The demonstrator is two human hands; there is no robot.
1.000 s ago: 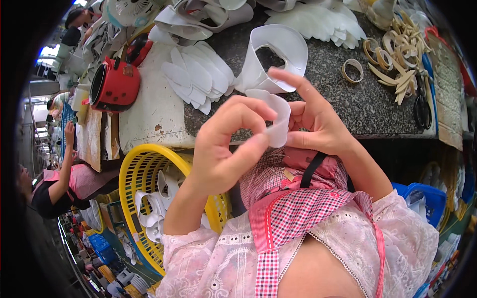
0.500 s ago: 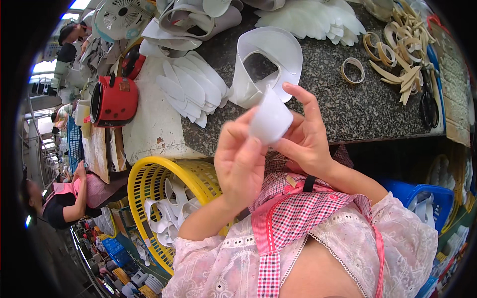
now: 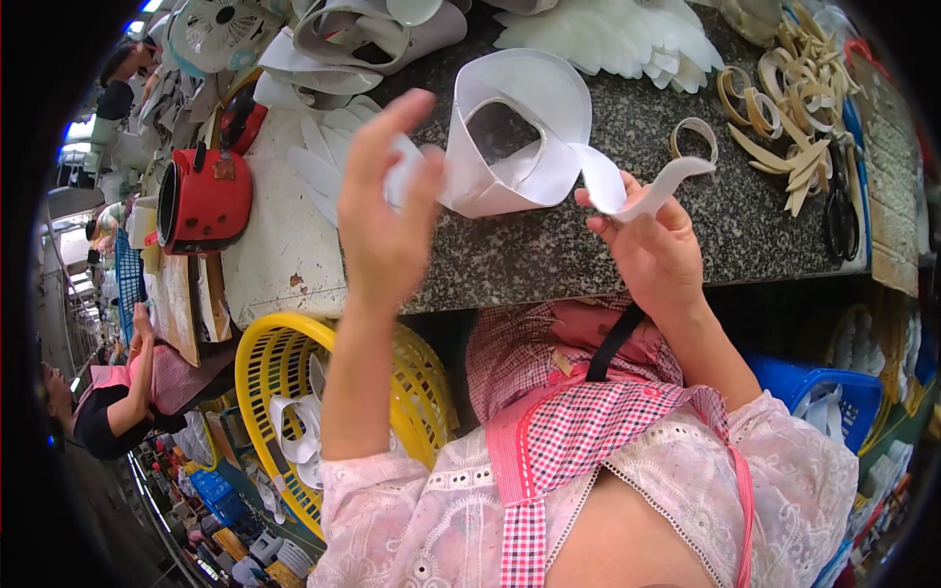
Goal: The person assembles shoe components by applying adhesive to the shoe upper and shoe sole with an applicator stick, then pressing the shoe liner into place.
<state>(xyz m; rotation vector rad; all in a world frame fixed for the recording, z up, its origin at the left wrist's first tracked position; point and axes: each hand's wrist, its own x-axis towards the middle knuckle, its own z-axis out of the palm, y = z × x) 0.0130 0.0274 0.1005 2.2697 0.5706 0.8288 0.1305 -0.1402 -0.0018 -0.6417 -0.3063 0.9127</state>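
Note:
My right hand (image 3: 655,245) is closed on a curled white strip (image 3: 667,186), which arches above the fingers over the dark speckled tabletop. Close to that strip stands a white curved collar-like piece (image 3: 524,186) with a large opening. Raised at the left, my left hand (image 3: 384,211) is smeared by motion, thumb and fingers apart. White shows between its fingers; whether that is a held piece or the pile behind, I cannot tell. The pile of flat white oval pieces (image 3: 316,176) lies partly hidden behind this hand.
A yellow basket (image 3: 257,343) holding white pieces stands below the table edge at left, with a blue bin (image 3: 833,377) at right. Tan strips (image 3: 809,98), a tape roll (image 3: 694,137) and black scissors (image 3: 841,211) lie right. A red pot (image 3: 211,201) sits left; another person (image 3: 123,397) sits beyond.
My hands have parted. The left has moved up and left toward the oval pieces, while the right has gone rightward with the white strip, now curled open above its fingers.

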